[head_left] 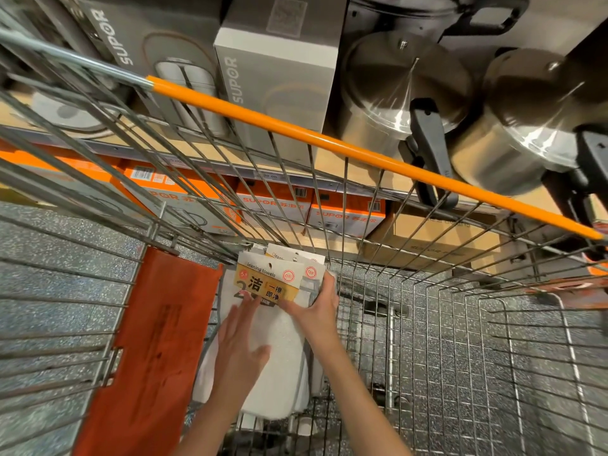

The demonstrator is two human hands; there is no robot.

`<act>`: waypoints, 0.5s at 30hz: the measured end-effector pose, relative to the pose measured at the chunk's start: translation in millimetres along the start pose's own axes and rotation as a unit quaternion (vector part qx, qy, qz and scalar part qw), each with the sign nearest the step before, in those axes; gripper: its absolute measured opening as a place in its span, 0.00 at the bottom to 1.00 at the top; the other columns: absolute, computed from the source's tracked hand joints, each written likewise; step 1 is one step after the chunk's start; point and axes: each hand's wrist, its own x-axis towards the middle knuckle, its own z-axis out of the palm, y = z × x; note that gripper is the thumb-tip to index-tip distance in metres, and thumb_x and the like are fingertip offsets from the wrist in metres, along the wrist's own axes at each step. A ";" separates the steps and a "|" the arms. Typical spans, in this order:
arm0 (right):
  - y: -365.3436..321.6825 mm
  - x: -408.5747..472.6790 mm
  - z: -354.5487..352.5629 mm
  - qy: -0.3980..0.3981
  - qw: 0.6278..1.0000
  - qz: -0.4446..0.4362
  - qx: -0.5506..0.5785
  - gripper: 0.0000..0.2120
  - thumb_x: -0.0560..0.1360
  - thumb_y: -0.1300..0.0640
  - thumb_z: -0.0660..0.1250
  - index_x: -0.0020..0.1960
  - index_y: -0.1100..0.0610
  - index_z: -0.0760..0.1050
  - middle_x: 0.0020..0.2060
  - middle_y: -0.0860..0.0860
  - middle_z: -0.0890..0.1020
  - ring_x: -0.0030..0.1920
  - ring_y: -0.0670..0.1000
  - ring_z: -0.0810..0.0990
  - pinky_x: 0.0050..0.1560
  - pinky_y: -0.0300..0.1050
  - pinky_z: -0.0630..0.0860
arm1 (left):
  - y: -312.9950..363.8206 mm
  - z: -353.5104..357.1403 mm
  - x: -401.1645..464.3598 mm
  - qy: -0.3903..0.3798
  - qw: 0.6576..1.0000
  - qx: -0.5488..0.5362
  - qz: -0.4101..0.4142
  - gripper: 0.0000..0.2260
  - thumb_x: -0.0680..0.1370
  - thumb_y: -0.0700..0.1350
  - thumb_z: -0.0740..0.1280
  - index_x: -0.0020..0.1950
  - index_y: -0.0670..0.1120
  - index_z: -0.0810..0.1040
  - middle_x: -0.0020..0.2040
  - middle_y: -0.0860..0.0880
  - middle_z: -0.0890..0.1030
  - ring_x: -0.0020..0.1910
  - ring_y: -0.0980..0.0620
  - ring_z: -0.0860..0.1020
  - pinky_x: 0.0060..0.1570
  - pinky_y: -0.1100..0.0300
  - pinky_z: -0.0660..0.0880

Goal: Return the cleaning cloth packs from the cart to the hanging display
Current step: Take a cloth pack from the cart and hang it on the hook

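Right hand [317, 307] is curled around the right edge of the top cleaning cloth pack [276, 327], thumb on the printed yellow-and-white header card, fingers wrapped behind it. Left hand [238, 352] is flat and spread, palm down on the white cloth part of that same pack, fingers pointing up toward the header, not gripping anything, just pressing on it.

The pack sits on a small stack of cleaning cloth packs [297, 261]; you can see at least one more header card poking out behind the top one, with the same red round logo. How many are in the stack, can't really tell, they overlap. The stack sits inside the wire shopping cart [460, 373], near the cart's left side and toward its far end, leaning up against the far wire wall.

Just left of the packs is the orange-red fold-down flap [158, 343] of the cart, touching or nearly touching the stack's left edge. The cart's orange handle bar [329, 143] runs diagonally across above everything.

Past the cart there's a store shelf with grey SUPOR boxes [276, 83] up top, steel pots [398, 93] with black handles to the right of them, and orange SUPOR boxes [345, 215] on the lower shelf. The floor [49, 258] is grey speckled.
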 end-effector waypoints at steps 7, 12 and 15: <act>-12.1 -17.6 5.4 -0.059 0.998 0.009 -0.008 0.35 0.67 0.50 0.75 0.65 0.38 0.57 0.51 0.41 0.81 0.50 0.46 0.80 0.50 0.45 0.78 | 0.1 -4.7 -1.4 0.009 0.999 -0.031 -0.011 0.38 0.70 0.34 0.73 0.75 0.47 0.60 0.76 0.51 0.61 0.76 0.50 0.55 0.70 0.61 0.53; -28.9 -25.6 -9.0 -0.072 0.996 -0.003 0.059 0.30 0.70 0.58 0.74 0.62 0.37 0.62 0.49 0.37 0.82 0.49 0.38 0.80 0.47 0.34 0.77 | 14.0 -13.9 -6.0 0.048 0.996 -0.070 0.034 0.33 0.71 0.32 0.71 0.72 0.50 0.65 0.72 0.54 0.63 0.74 0.51 0.59 0.70 0.54 0.62; -41.1 -35.3 -28.8 -0.069 0.992 0.022 0.101 0.31 0.69 0.66 0.72 0.57 0.36 0.65 0.49 0.41 0.82 0.50 0.43 0.82 0.50 0.42 0.80 | 35.6 -24.9 -9.8 0.072 0.992 -0.079 0.067 0.31 0.72 0.34 0.71 0.71 0.51 0.66 0.71 0.54 0.61 0.73 0.51 0.59 0.66 0.44 0.68</act>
